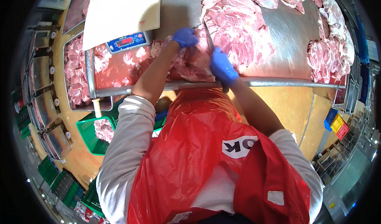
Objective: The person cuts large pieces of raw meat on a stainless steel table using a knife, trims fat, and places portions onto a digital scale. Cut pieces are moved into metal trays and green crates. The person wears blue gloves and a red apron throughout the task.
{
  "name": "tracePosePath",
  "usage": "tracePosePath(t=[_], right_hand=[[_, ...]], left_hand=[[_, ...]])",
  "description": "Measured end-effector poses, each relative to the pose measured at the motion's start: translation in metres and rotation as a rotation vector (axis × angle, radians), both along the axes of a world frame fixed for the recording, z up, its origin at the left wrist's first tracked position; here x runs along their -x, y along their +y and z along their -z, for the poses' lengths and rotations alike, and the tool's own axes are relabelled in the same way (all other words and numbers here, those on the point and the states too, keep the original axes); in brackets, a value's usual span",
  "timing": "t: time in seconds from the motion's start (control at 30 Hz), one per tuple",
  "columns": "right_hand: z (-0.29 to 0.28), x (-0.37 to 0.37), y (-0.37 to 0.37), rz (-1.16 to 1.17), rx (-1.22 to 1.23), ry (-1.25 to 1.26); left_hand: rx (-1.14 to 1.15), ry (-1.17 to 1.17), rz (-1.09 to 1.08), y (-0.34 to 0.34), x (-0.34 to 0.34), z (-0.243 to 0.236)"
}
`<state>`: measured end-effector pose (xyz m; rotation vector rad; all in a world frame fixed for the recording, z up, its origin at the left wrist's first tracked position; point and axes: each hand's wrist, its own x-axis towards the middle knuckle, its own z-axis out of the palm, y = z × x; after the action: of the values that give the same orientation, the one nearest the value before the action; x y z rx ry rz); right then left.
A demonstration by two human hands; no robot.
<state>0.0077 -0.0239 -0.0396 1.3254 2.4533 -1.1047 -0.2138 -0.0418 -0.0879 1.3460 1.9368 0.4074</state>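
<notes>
A knife (pixel 208 37) is gripped in my blue-gloved right hand (pixel 223 66), its narrow blade pointing away from me over the raw meat. To the left, my gloved left hand (pixel 185 37) is closed, its fingers curled down at the edge of a piece of raw meat (pixel 194 61). That meat lies between my hands and the table's near edge. A broad spread of pink raw meat (pixel 242 29) covers the steel table (pixel 283 29) from beside the knife to the far side. What my left fingertips touch is partly hidden.
Left of my hands are a blue digital scale (pixel 127 42) and a large white board (pixel 123 12). A metal tray (pixel 109 103) of meat pieces stands at the table's left end. Below sits a green basket (pixel 89 133) with meat. More meat (pixel 329 57) lies at the right end.
</notes>
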Motion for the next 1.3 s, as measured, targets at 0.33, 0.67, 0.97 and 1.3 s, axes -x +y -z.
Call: tracePosePath(t=[0.33,0.67,0.97,1.3], right_hand=[[0.038,-0.004,0.026,-0.449,-0.320,0.289],[0.019,0.008,0.029,-0.338,-0.163,-0.024],[-0.044,-0.177,-0.015,-0.404,-0.072,-0.296],[-0.045,0.021,0.027,-0.679,0.268,-0.163]], left_hand=[[-0.172,-0.410,-0.259,-0.014,-0.009,0.017],[-0.331,0.002,-0.104,-0.057,-0.024,-0.040],[-0.318,-0.124,-0.151,-0.106,-0.042,-0.082],[-0.578,-0.237,-0.146,-0.102,-0.053,-0.132]])
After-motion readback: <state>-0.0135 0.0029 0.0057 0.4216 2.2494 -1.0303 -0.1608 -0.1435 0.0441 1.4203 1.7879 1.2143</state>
